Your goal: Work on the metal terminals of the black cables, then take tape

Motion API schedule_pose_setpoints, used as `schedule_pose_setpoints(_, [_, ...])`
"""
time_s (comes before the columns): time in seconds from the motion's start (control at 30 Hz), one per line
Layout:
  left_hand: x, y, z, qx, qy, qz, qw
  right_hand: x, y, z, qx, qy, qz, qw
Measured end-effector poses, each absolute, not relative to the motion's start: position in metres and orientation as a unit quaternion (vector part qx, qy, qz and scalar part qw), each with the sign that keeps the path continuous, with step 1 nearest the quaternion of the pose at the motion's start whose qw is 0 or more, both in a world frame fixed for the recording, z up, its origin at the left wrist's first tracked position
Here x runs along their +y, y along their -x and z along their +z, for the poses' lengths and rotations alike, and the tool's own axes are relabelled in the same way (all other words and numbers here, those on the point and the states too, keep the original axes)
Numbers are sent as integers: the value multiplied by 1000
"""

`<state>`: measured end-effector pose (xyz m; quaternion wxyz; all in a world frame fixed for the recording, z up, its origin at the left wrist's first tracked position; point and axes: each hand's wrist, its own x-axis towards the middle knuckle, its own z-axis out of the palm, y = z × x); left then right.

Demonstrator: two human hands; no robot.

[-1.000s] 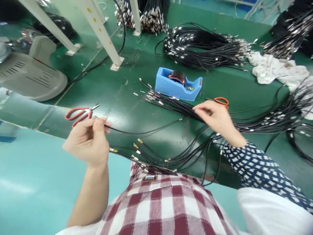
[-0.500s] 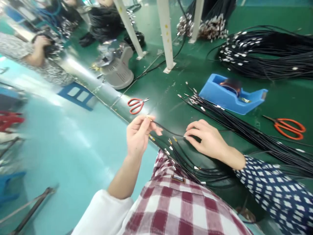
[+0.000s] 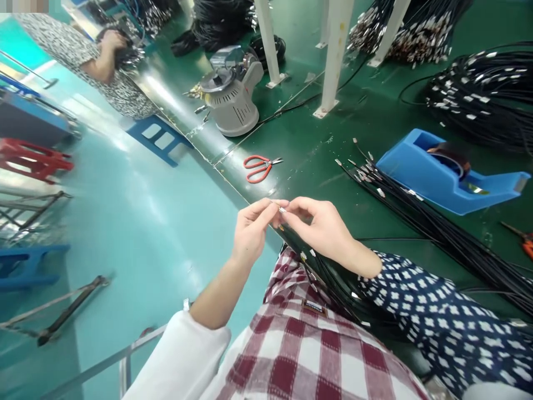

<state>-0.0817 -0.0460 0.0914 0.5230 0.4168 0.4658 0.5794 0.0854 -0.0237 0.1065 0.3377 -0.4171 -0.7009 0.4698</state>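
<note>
One left hand (image 3: 251, 233) and one right hand (image 3: 322, 226) meet near the edge of a green table (image 3: 306, 153), fingertips pinching a small white-tagged cable end (image 3: 282, 210), mostly hidden between them. Beyond lie red-handled snips (image 3: 267, 163); rightward, a blue tape dispenser (image 3: 420, 169) beside bundled black cables (image 3: 441, 228).

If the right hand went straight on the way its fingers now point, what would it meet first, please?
Probably the left hand, whose fingertips lie just ahead of the right hand; whether the two touch is unclear.
</note>
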Motion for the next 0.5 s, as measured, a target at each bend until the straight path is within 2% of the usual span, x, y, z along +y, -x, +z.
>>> schedule_pose_setpoints(0.27, [-40,91,98,463,-441,590,493,-22,-79,101,-665,419,506,355])
schedule_pose_setpoints(0.5, [-41,85,96,469,-449,610,454,-21,-75,102,-505,345,699,371])
